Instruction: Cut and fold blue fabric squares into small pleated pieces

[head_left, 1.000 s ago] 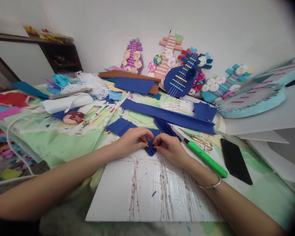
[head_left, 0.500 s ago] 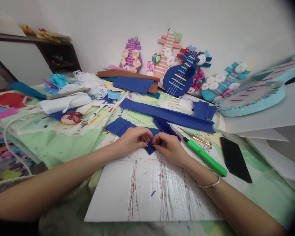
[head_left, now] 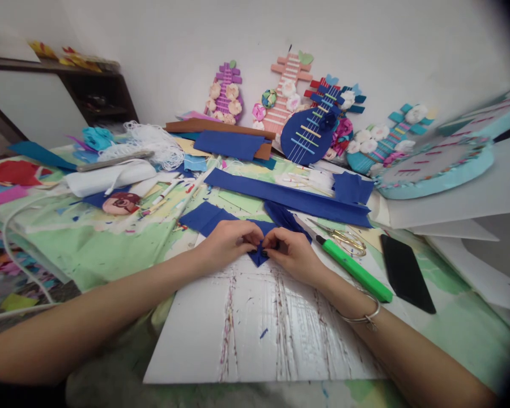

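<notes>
- Blue piece [head_left: 258, 260]: over the white board's [head_left: 191, 334] far part; probably light, soft, easily creased, best pinched by its side edges.
- Left hand [head_left: 229, 242], right hand [head_left: 295, 253]: both pinching it between thumb and fingertips.
- Blue strip [head_left: 287, 196]: beyond the white board.
- Black slab [head_left: 407, 275]: right of the white board.

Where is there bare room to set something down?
Green tablecloth between left forearm and pink item looks mostly bare; so does the white board left of its dark streaks. Crowded: around the long blue strip, and right of the right hand, with scissors, green tool and black slab.
</notes>
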Demonstrator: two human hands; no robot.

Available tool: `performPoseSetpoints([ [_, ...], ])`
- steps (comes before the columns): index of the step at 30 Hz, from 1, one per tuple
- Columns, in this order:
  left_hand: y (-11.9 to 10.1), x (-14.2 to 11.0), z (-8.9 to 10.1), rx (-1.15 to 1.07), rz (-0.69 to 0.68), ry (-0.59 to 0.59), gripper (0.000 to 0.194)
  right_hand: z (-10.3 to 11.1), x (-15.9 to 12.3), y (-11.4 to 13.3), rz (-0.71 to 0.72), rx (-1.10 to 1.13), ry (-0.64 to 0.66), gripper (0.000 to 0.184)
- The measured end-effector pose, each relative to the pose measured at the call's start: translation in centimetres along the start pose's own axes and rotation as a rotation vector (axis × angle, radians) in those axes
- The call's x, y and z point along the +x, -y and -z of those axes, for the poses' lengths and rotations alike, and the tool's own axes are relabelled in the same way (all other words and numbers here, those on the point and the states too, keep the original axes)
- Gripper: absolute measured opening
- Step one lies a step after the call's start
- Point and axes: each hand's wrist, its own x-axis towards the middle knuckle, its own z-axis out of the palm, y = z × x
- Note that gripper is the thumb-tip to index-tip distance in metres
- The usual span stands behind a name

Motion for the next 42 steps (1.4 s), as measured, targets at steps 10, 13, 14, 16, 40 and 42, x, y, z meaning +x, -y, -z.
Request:
performPoseSetpoints([
  [10,0.1,-0.2,-0.2,0.080,-0.084,-0.030,0.009,0.0,0.1,0.1,0.007,-0.011,-0.002,0.019],
  [13,0.2,-0.3,-0.2,0.124,-0.128,-0.030,0.010,-0.1,0.1,0.0,0.025,-0.024,-0.007,0.019],
  [14,0.2,-0.3,-0.3,0.133,-0.143,-0.032,0.009,-0.1,0.1,0.0,0.031,-0.024,-0.009,0.018],
  [16,0.4,-0.4,-0.2,0.155,-0.186,-0.041,0.010,-0.1,0.1,0.0,0.034,-0.027,-0.011,0.018],
  [40,0.4,-1.3,0.4,0.258,-0.331,0.101,0.022,-0.1,0.1,0.1,0.027,-0.075,-0.013,0.018],
  [42,0.4,-1.3,0.4,0.257,-0.334,0.091,0.021,0.0,0.1,0.1,0.056,-0.078,-0.011,0.019],
])
